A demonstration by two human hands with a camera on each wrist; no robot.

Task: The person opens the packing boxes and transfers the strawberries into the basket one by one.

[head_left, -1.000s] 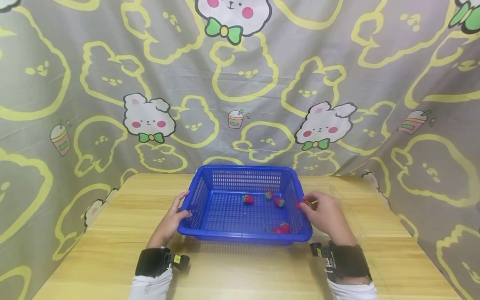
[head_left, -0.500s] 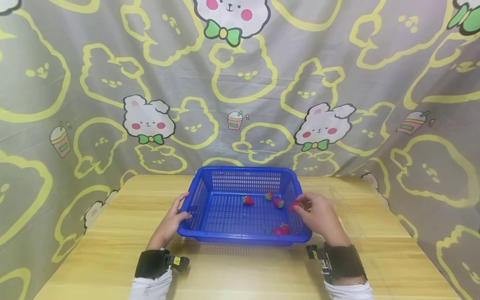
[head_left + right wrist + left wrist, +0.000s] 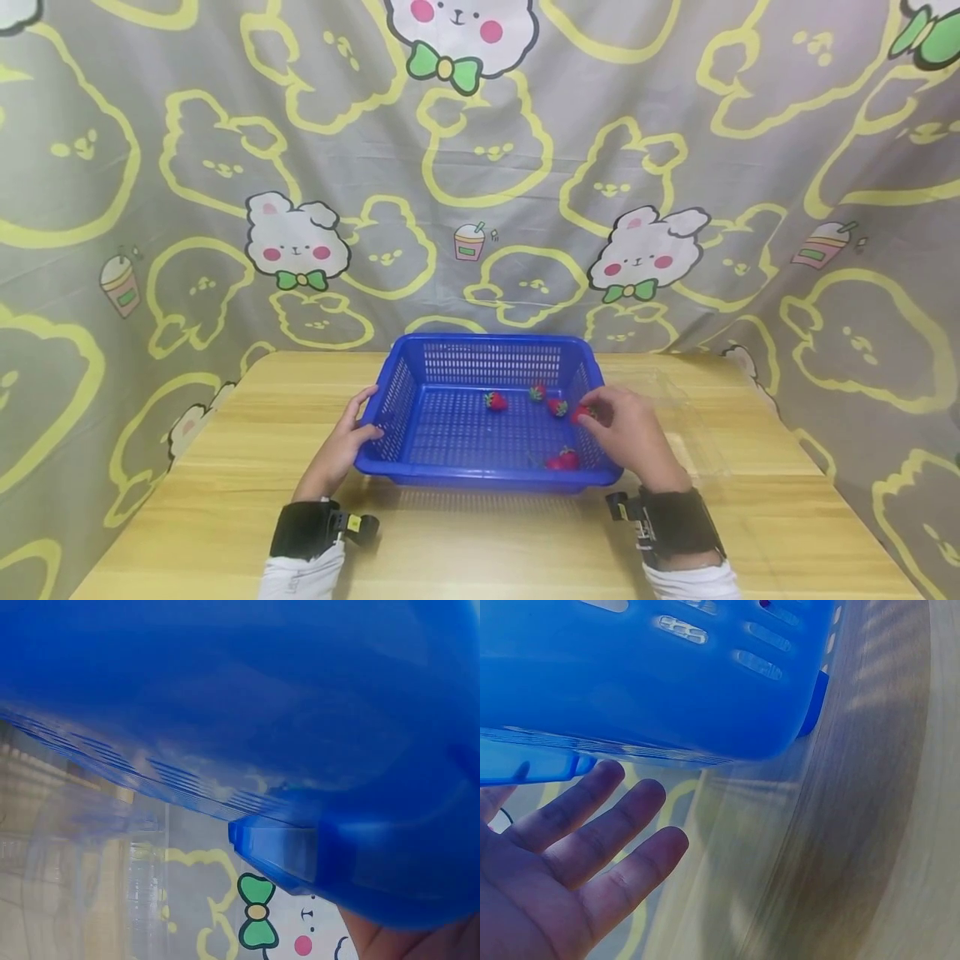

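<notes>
A blue slotted plastic basket (image 3: 487, 475) stands on the wooden table. My left hand (image 3: 341, 437) holds its left rim, thumb over the edge; in the left wrist view, the other fingers (image 3: 630, 877) reach out below the rim, apart from the basket wall (image 3: 667, 712). At the right rim, my right hand (image 3: 633, 429) pinches a red strawberry (image 3: 581, 413) just inside the basket. More strawberries lie on the basket floor: one near the middle (image 3: 496, 401), two toward the back right, and some at the front right (image 3: 564, 459). In the right wrist view, the basket (image 3: 225, 690) hides the held strawberry.
A clear plastic container (image 3: 693, 417), hard to make out, sits right of the basket, partly behind my right hand. Behind the table (image 3: 480, 542) hangs a grey curtain (image 3: 375, 167) with cartoon prints. Both wrists wear black camera straps.
My right hand has moved left with the pinched strawberry, from over the right rim to inside the basket. My left hand and the basket have stayed in place.
</notes>
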